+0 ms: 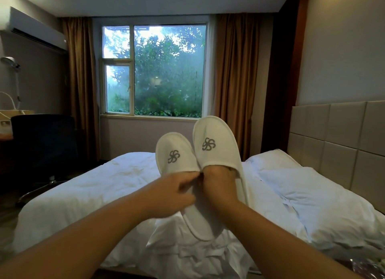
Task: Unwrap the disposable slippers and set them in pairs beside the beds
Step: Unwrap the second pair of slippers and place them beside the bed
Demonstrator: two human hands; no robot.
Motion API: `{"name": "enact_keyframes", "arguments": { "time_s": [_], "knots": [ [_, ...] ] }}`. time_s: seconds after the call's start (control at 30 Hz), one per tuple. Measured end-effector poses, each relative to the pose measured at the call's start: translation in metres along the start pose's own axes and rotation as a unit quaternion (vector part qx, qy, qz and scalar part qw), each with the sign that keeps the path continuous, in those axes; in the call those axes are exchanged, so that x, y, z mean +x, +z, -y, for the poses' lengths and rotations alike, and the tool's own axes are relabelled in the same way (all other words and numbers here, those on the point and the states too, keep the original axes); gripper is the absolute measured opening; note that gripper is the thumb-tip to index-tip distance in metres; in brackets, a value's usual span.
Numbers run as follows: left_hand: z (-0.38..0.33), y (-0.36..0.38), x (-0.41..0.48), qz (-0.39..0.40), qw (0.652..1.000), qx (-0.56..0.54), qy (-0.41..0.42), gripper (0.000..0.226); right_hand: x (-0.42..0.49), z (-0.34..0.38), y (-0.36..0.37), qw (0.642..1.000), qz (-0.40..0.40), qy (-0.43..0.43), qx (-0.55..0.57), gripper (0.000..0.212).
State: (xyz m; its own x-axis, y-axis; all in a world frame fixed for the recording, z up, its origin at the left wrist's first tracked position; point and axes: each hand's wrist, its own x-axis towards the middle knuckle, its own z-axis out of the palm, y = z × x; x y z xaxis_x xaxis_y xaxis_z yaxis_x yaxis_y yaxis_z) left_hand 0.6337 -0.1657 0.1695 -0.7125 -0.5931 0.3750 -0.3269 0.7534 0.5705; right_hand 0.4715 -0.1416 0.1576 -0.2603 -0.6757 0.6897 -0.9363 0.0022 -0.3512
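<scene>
Two white disposable slippers with grey swirl logos are held up in front of me over the bed (87, 195), toes pointing up. My left hand (177, 190) grips the left slipper (174, 154) at the edge of its opening. My right hand (218, 183) has its fingers pushed inside the right slipper (212, 143), which stands a little higher. The two slippers touch side by side, and their soles hang down below my hands. No wrapping shows on either slipper.
White pillows (316, 199) lie at the right against a padded headboard (337, 141). A dark office chair (41, 145) and a desk stand at the left. A window (158, 70) with brown curtains fills the far wall. Crinkled clear plastic (362, 266) lies at the bottom right.
</scene>
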Motion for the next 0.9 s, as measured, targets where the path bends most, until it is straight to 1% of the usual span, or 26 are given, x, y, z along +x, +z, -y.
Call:
{"name": "enact_keyframes", "arguments": {
  "time_s": [0.03,0.07,0.1,0.13,0.17,0.2,0.23,0.27,0.3,0.33,0.37,0.43,0.5,0.57,0.6,0.67,0.73,0.9],
  "knots": [
    [-0.001,-0.009,0.000,-0.063,0.996,-0.059,0.007,0.029,0.003,0.002,-0.006,1.000,0.019,-0.014,0.006,0.017],
    [0.000,-0.019,0.001,-0.153,0.985,-0.083,0.012,0.018,0.004,0.007,-0.011,0.998,0.059,-0.020,0.001,0.016],
    [0.003,-0.033,0.004,-0.255,0.964,-0.073,0.017,0.015,0.006,0.010,-0.013,0.996,0.064,-0.046,-0.032,0.018],
    [0.008,-0.048,0.007,-0.346,0.938,-0.025,0.006,0.016,0.005,0.011,-0.015,0.992,0.067,-0.094,-0.049,0.022],
    [0.016,-0.061,0.009,-0.398,0.917,0.034,-0.024,0.017,0.004,0.012,-0.016,0.987,0.067,-0.137,-0.050,0.031],
    [0.023,-0.072,0.010,-0.400,0.910,0.070,-0.079,0.032,0.003,0.012,-0.015,0.981,0.053,-0.181,-0.044,0.040],
    [0.032,-0.079,0.010,-0.366,0.918,0.060,-0.139,0.049,0.000,0.017,-0.016,0.976,0.030,-0.208,-0.052,0.045],
    [0.040,-0.083,0.009,-0.324,0.928,0.011,-0.182,0.056,-0.002,0.019,-0.016,0.971,0.028,-0.228,-0.063,0.049],
    [0.044,-0.082,0.007,-0.292,0.933,-0.065,-0.201,0.053,-0.003,0.023,-0.016,0.967,0.029,-0.244,-0.062,0.053],
    [0.047,-0.077,0.004,-0.281,0.927,-0.142,-0.204,0.046,-0.004,0.027,-0.016,0.964,0.020,-0.258,-0.053,0.054],
    [0.050,-0.073,0.001,-0.298,0.915,-0.188,-0.199,0.042,-0.006,0.029,-0.015,0.960,0.022,-0.273,-0.049,0.054],
    [0.056,-0.065,-0.002,-0.345,0.890,-0.223,-0.196,0.045,-0.010,0.032,-0.014,0.958,-0.003,-0.285,-0.032,0.050],
    [0.062,-0.060,-0.004,-0.365,0.862,-0.276,-0.220,0.050,-0.012,0.033,-0.010,0.957,-0.042,-0.288,-0.011,0.038],
    [0.067,-0.054,-0.008,-0.360,0.827,-0.360,-0.238,0.052,-0.012,0.033,-0.007,0.962,-0.070,-0.264,0.021,0.021],
    [0.069,-0.052,-0.010,-0.360,0.817,-0.384,-0.235,0.050,-0.012,0.035,-0.006,0.964,-0.074,-0.252,0.042,0.022],
    [0.075,-0.049,-0.012,-0.374,0.801,-0.416,-0.213,0.046,-0.013,0.037,-0.003,0.963,-0.062,-0.244,0.099,0.026],
    [0.078,-0.049,-0.014,-0.384,0.786,-0.442,-0.196,0.043,-0.013,0.041,-0.002,0.961,-0.052,-0.236,0.137,0.025],
    [0.082,-0.049,-0.016,-0.398,0.777,-0.453,-0.178,0.042,-0.005,0.046,0.000,0.962,-0.061,-0.214,0.158,0.025]
  ]
}}
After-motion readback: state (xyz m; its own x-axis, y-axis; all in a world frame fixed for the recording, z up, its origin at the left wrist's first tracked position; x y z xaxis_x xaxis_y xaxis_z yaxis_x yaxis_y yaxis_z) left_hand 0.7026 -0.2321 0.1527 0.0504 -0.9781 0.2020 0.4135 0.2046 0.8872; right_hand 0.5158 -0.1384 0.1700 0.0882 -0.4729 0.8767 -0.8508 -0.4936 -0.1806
